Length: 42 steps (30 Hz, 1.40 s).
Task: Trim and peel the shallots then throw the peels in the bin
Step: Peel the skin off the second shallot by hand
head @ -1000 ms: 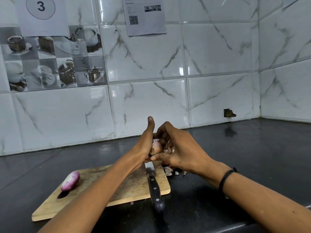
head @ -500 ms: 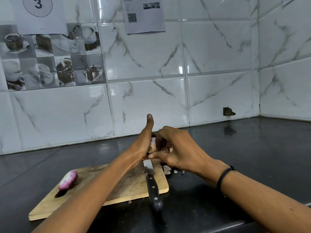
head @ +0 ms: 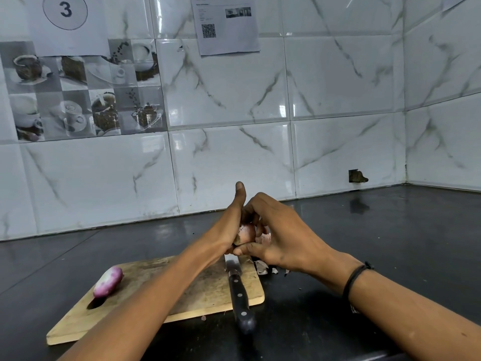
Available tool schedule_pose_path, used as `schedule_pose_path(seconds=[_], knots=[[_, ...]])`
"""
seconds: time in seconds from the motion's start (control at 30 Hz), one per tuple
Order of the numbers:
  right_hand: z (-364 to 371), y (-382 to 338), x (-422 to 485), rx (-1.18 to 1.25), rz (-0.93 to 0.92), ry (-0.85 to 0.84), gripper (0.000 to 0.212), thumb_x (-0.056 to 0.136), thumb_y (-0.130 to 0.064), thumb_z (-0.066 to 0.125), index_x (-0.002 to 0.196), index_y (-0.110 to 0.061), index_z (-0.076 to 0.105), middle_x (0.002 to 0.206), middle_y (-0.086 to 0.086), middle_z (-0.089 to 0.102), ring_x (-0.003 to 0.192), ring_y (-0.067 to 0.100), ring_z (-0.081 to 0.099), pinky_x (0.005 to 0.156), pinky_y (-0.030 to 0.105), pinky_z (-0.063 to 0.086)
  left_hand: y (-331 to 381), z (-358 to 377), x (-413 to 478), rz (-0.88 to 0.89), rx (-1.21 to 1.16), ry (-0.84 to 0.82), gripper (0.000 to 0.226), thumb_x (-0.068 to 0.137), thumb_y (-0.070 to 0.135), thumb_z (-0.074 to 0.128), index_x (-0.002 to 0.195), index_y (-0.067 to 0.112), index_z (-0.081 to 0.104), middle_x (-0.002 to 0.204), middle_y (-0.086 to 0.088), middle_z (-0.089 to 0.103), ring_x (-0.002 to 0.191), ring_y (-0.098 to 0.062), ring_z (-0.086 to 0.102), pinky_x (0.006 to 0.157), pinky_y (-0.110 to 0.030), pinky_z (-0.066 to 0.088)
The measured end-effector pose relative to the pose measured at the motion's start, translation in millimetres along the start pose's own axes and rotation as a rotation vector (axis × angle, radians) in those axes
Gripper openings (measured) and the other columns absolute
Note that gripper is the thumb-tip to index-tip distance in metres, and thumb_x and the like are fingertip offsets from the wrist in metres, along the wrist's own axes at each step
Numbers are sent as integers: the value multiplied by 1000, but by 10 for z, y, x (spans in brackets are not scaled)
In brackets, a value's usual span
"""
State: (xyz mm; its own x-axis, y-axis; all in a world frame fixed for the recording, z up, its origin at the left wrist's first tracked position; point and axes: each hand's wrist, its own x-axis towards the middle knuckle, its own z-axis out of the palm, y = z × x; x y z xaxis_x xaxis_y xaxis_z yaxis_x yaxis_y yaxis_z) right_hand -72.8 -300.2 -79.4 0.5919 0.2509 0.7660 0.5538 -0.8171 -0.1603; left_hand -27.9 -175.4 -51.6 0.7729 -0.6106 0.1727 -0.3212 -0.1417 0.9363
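A pinkish shallot (head: 246,233) is held above the far right end of the wooden cutting board (head: 205,287). My left hand (head: 231,225) grips it from the left, thumb pointing up. My right hand (head: 281,235) pinches it from the right, thumb under it and fingers curled over its top. A peeled purple-white shallot (head: 108,282) lies on the board's left end. Loose peels (head: 263,267) lie on the counter just right of the board, partly hidden under my right hand.
A black-handled knife (head: 239,295) lies on the board's right side, handle overhanging the near edge. The board sits on a dark counter (head: 390,243) backed by white marble tiles, with a corner at the far right.
Both hands stay together on the shallot; my right fingers have shifted slightly over its top. The view has tilted a little.
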Motion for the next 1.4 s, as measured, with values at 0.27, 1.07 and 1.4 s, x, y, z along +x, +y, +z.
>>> schedule_pose_path(seconds=[0.27, 1.07, 1.4], knots=[[-6, -39, -8, -51, 12, 65, 36, 77, -33, 86, 82, -27, 51, 77, -17, 48, 69, -2, 51, 64, 9, 39, -25, -113, 88, 1, -88, 124, 81, 95, 74, 14, 65, 9, 51, 39, -2, 41, 25, -9, 28, 33, -11, 21], [-72, -100, -24, 225, 182, 148, 35, 68, -26, 92, 75, -27, 58, 75, -11, 58, 68, 8, 56, 66, 11, 42, -43, -87, 116, 219, -20, 169, 68, 104, 58, 21, 103, 10, 70, 62, -8, 69, 59, -9, 67, 52, -12, 49], [-90, -105, -18, 209, 146, 125, 51, 64, -30, 95, 102, -20, 63, 95, -10, 58, 87, 8, 57, 71, 11, 43, -98, -87, 147, 207, 5, 172, 74, 102, 62, 18, 77, 11, 66, 62, -2, 67, 58, -11, 60, 55, -16, 49]])
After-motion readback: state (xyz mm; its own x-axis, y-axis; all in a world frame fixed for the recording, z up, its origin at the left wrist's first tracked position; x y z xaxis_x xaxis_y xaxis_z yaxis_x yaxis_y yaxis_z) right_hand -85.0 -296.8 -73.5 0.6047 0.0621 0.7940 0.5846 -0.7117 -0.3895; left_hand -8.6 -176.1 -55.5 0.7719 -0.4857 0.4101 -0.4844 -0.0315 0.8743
